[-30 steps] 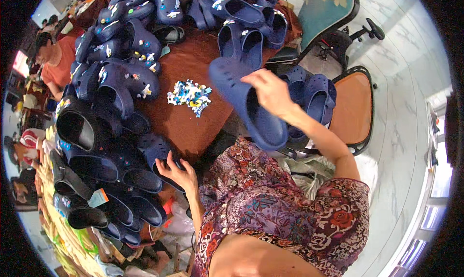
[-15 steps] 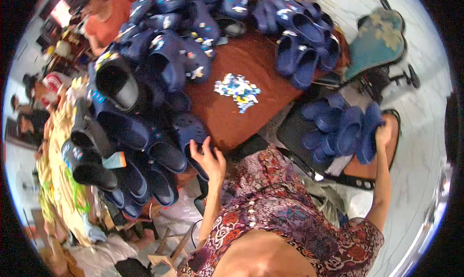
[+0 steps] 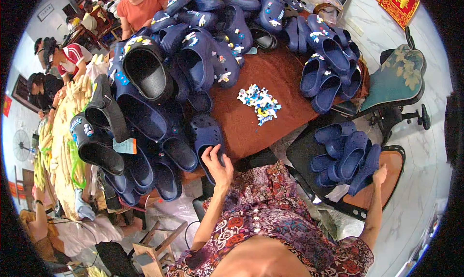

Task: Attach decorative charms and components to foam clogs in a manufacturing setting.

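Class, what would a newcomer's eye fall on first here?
Probably the heap of mostly navy clogs crowding the left and far sides of the brown table. Next, the small pile of white, blue and yellow pieces on its middle. Then the smaller group of clogs at the right hand.

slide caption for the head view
Left hand at one navy clog, right hand at a second clog over a chair, charms on brown cloth.

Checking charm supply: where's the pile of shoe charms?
In the head view, the pile of shoe charms lies just above centre on the brown tabletop, right of the main clog heap and beyond the left hand.
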`<control>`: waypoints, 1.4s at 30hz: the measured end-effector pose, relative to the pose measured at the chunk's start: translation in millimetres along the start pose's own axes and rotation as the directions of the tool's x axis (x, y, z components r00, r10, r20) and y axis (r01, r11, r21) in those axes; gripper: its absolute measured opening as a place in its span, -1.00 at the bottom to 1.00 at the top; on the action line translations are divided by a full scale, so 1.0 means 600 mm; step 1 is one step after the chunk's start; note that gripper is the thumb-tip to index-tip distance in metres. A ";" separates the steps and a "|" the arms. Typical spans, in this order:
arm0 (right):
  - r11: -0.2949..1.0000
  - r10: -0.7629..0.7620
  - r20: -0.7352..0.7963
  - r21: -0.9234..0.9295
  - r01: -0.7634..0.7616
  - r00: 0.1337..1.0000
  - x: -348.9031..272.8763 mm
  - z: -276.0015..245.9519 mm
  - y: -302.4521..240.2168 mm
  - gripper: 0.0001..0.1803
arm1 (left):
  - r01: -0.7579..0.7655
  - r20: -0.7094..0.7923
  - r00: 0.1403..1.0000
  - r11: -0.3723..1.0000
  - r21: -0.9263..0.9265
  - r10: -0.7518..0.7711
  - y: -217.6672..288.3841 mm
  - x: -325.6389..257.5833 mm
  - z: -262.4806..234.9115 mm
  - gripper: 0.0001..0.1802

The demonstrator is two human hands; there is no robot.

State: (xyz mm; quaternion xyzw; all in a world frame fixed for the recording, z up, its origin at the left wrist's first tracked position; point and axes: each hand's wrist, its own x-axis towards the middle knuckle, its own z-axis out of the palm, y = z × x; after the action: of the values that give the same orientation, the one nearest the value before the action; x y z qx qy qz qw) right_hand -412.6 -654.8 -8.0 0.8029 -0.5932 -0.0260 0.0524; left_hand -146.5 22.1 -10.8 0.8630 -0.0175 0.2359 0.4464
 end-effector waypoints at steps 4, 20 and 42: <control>0.949 -0.138 -0.413 0.206 0.240 0.900 -0.048 -0.029 -0.081 -0.50 | 0.001 0.047 0.999 0.999 -0.042 0.001 -0.004 0.002 0.005 -0.57; 0.535 -0.708 -0.503 0.075 0.841 0.496 -0.248 -0.109 -0.522 -0.39 | -0.030 0.107 0.993 0.992 -0.122 0.043 0.011 0.002 0.025 -0.60; 0.892 -0.452 -0.153 -0.043 0.451 0.879 -0.136 -0.023 -0.361 -0.18 | 0.029 0.197 0.980 0.989 -0.147 0.001 0.022 0.004 0.029 -0.59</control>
State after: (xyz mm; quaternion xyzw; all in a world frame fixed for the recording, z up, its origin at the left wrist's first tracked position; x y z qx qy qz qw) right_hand -229.3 -512.9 -20.9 0.9182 -0.3839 0.0250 0.0943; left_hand -140.7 1.0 -7.9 0.8463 -0.0730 0.1446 0.5075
